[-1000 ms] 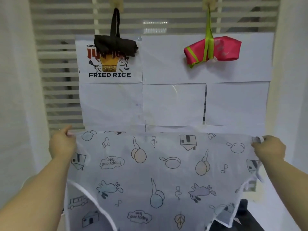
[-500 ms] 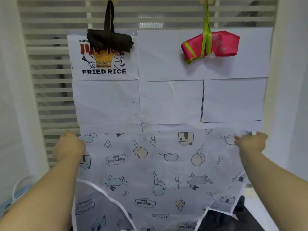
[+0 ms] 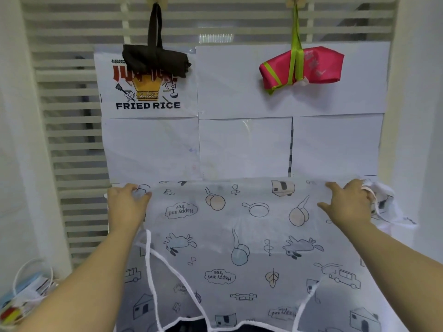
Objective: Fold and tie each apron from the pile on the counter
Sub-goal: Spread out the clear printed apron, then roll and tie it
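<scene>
The white printed apron (image 3: 239, 238) is spread wide in front of me. My left hand (image 3: 127, 207) pinches its top edge near one corner, and my right hand (image 3: 347, 204) curls over the other, with fabric bunched just beyond it. Its cloud prints read "Happy and free" upside down, and the wall poster (image 3: 148, 105) reads "FRIED RICE".

A fried-rice poster (image 3: 148, 105) covers slats (image 3: 72, 116); face masks (image 3: 28, 288) lie left.
</scene>
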Action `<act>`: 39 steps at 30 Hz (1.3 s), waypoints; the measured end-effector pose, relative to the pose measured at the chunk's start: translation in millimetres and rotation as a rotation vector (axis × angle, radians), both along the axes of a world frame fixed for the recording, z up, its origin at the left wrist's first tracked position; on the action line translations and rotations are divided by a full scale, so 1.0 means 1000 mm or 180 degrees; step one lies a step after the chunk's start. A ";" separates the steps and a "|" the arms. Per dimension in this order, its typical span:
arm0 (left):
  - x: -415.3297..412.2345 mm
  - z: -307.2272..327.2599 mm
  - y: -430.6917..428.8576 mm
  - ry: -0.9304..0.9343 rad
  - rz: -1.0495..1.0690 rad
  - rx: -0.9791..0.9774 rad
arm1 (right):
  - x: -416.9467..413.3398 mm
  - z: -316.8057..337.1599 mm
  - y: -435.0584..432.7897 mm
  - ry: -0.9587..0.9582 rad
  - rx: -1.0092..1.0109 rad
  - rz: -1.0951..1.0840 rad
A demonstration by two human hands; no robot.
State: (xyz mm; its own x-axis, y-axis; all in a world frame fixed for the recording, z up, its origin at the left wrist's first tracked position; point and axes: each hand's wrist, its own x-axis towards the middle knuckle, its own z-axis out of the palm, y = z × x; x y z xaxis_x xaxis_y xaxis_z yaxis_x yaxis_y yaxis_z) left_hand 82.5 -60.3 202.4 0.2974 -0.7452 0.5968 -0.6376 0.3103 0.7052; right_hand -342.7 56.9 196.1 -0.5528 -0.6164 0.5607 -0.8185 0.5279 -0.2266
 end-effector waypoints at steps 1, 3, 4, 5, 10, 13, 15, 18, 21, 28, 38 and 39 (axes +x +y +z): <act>-0.001 0.001 0.001 0.0048 -0.0031 -0.0071 | -0.001 0.003 0.000 -0.0123 -0.0046 -0.0038; -0.002 0.005 0.001 0.0186 -0.0139 -0.0207 | -0.005 0.008 -0.002 -0.0488 -0.0170 -0.0039; -0.003 0.009 0.001 0.0231 -0.0219 -0.0283 | -0.007 0.011 -0.002 -0.0700 -0.0207 -0.0011; -0.005 0.013 0.001 0.0240 -0.0303 -0.0375 | -0.007 0.014 -0.001 -0.0919 -0.0196 0.0030; -0.030 0.052 0.018 0.0435 -0.0595 -0.0970 | 0.025 0.028 0.002 -0.0809 0.0288 0.0366; -0.057 0.079 0.038 0.0554 -0.0794 -0.1188 | 0.060 0.020 -0.012 -0.0329 0.0625 0.0968; -0.070 0.095 0.048 0.0513 -0.0926 -0.1333 | 0.069 0.012 -0.020 -0.0513 0.0964 0.1237; -0.071 0.115 0.056 0.0431 -0.0826 -0.1564 | 0.059 0.001 -0.023 -0.0910 0.0987 0.1153; -0.055 0.129 0.053 0.0387 -0.0511 -0.1671 | 0.044 -0.008 -0.017 -0.0483 0.0766 0.0574; -0.006 0.105 0.018 -0.2187 0.0580 0.0445 | 0.013 0.021 -0.016 -0.1750 0.0209 0.0600; -0.002 0.018 0.039 0.0047 -0.0245 0.1399 | 0.042 -0.002 0.022 -0.2020 -0.2739 0.1317; 0.002 0.013 0.041 0.0666 -0.0420 0.1344 | 0.044 -0.003 0.026 -0.1799 -0.2773 0.1367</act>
